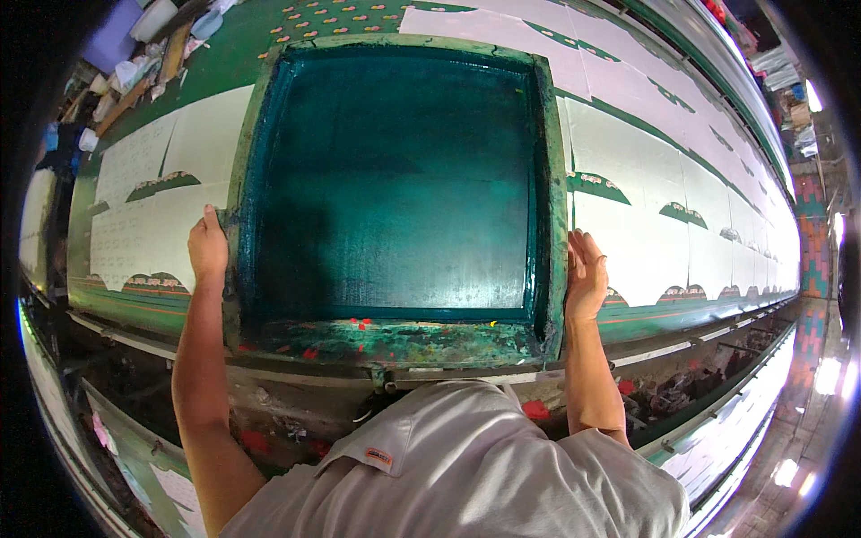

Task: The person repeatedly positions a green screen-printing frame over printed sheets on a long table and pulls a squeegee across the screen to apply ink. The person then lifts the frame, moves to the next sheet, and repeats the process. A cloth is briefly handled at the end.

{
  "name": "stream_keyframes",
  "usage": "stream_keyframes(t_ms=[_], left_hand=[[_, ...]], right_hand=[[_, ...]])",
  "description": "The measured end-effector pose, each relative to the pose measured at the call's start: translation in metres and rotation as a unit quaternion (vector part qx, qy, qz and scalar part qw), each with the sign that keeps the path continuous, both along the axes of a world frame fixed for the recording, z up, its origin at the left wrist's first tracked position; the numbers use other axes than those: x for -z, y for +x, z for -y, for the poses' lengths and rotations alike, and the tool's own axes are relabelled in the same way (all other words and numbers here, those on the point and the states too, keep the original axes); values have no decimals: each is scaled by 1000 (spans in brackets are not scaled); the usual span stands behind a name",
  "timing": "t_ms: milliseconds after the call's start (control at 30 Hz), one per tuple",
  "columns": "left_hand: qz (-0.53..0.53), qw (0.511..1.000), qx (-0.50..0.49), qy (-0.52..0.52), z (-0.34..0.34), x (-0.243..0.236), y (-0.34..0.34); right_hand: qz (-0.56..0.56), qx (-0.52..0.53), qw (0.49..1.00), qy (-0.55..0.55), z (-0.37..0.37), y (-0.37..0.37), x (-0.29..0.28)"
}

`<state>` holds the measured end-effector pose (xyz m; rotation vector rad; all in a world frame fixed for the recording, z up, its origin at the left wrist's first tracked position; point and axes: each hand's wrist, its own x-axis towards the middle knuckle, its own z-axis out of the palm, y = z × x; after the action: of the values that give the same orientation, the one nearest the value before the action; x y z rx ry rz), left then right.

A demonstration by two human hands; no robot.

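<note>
Screen frame point(386, 339) just right of our left hand point(208, 247) partly hides it (we can't tell either grip), our right hand point(587, 280) half-curled.

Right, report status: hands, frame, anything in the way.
Left hand at left side of frame, right hand at right. Mesh dark teal, frame over green table. White sheets beside, none covering mesh.

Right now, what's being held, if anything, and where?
The paint-stained frame, apparently by its sides: left hand at its left, right hand at its right. The grip is partly hidden.
</note>
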<state>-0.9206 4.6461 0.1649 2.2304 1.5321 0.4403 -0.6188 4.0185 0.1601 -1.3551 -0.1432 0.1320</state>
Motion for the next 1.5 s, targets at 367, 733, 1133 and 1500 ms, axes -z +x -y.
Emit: stream_keyframes(t_ms=[367, 733, 1133, 1500], left_hand=[[128, 987, 1, -100, -22, 20, 0], [316, 892, -14, -324, 57, -49, 58], [414, 845, 34, -336, 380, -96, 267], [408, 818, 9, -406, 616, -78, 372]], right_hand=[[-75, -60, 995, 37, -4, 4, -52], [-30, -77, 996, 34, 87, 88, -118], [0, -132, 989, -65, 383, 302, -115], [0, -39, 998, -52, 595, 400, -75]])
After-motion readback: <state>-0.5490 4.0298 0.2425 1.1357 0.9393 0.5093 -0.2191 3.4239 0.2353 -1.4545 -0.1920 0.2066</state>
